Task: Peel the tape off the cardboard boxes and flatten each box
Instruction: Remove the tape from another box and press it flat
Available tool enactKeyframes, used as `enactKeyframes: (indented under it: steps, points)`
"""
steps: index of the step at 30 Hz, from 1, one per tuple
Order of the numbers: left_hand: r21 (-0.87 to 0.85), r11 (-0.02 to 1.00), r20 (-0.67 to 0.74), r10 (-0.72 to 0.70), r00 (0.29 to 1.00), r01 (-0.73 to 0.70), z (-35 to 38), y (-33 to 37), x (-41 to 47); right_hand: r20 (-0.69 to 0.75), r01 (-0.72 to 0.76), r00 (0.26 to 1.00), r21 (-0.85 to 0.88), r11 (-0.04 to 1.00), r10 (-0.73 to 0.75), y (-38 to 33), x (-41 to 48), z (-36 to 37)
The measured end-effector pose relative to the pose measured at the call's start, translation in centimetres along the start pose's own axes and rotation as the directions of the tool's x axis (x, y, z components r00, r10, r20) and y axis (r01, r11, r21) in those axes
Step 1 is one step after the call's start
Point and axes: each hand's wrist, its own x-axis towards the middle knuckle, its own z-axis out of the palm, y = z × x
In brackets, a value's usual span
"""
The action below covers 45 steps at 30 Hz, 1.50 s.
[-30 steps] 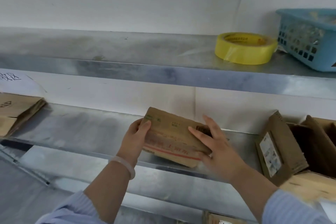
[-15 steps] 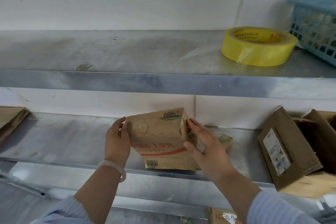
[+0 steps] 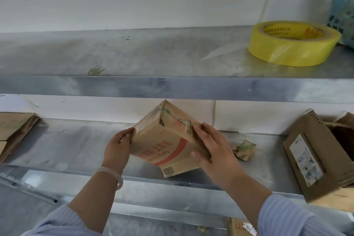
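A small brown cardboard box (image 3: 162, 143) with red print and a barcode is held tilted above the lower metal shelf (image 3: 80, 151), one corner pointing up. Clear tape shows along its upper left edge. My left hand (image 3: 117, 148) grips the box's left edge, fingers curled round it. My right hand (image 3: 210, 145) lies over the box's right side, thumb under the front face and fingers across the top.
A crumpled wad of tape and paper (image 3: 244, 149) lies on the shelf right of the box. An open box with a label (image 3: 314, 159) stands at the right, flattened cardboard (image 3: 15, 132) at the left. A yellow tape roll (image 3: 291, 44) and blue basket (image 3: 342, 13) sit on the upper shelf.
The box has been turned in my hands, from roughly level to tilted with a corner up. The view has shifted left, bringing the crumpled wad into sight.
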Motion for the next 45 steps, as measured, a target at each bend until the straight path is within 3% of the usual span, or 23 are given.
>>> enactKeyframes:
  steps: [4,9,14,17,20,24,27,29,32,34,36,39,42,45]
  points:
    - [-0.100,0.995,0.026,-0.026,0.999,0.028,0.4,0.4,-0.4,-0.060,0.023,0.998,-0.014,1.000,-0.024,-0.5,0.2,0.1]
    - [-0.025,0.989,-0.023,0.148,0.989,-0.148,0.7,1.7,-0.7,-0.118,0.040,0.993,0.077,0.996,-0.031,-0.9,0.8,0.2]
    - [0.104,0.945,0.026,0.309,0.951,-0.310,1.5,3.3,-1.5,-0.080,-0.198,0.965,0.414,0.889,0.251,0.1,1.2,0.5]
    - [-0.056,0.977,0.114,0.210,0.971,-0.205,2.0,3.4,-2.2,-0.063,-0.275,0.920,0.599,0.752,0.387,1.3,0.9,0.5]
    - [-0.265,0.957,0.179,0.170,0.969,-0.119,2.3,3.1,-2.6,-0.086,-0.279,0.907,0.609,0.743,0.411,1.9,1.0,0.3]
    - [-0.322,0.946,0.290,0.121,0.949,-0.022,2.4,2.8,-2.7,-0.077,-0.333,0.868,0.643,0.690,0.491,2.0,1.7,0.3]
    - [-0.354,0.933,0.262,0.168,0.950,-0.067,2.5,3.2,-3.1,-0.077,-0.358,0.848,0.646,0.674,0.524,1.8,2.0,0.0]
    - [-0.321,0.934,0.205,0.234,0.950,-0.160,2.3,3.6,-3.2,-0.087,-0.367,0.856,0.590,0.719,0.509,1.4,1.8,-0.4]
    - [-0.114,0.923,0.176,0.384,0.907,-0.369,2.3,4.1,-3.2,-0.167,-0.361,0.897,0.259,0.896,0.409,1.1,1.9,-1.1]
    - [-0.089,0.897,0.178,0.442,0.879,-0.433,2.7,4.4,-3.6,-0.195,-0.224,0.958,-0.045,0.974,0.211,0.3,2.3,-1.6]
    - [-0.085,0.860,0.175,0.510,0.842,-0.504,3.0,4.7,-4.0,-0.152,-0.034,0.988,-0.221,0.975,0.000,-0.9,2.6,-1.6]
    - [-0.128,0.824,0.191,0.567,0.801,-0.553,3.2,4.9,-4.4,-0.137,0.089,0.983,-0.247,0.965,-0.125,-1.4,2.9,-1.4]
    - [-0.174,0.859,0.207,0.509,0.835,-0.481,2.9,4.9,-4.4,-0.223,0.039,0.973,-0.098,0.994,-0.060,-0.8,2.9,-1.6]
    - [-0.004,0.850,0.201,0.517,0.832,-0.527,2.7,4.4,-3.9,-0.239,0.060,0.970,0.016,0.998,-0.054,-0.1,2.5,-1.2]
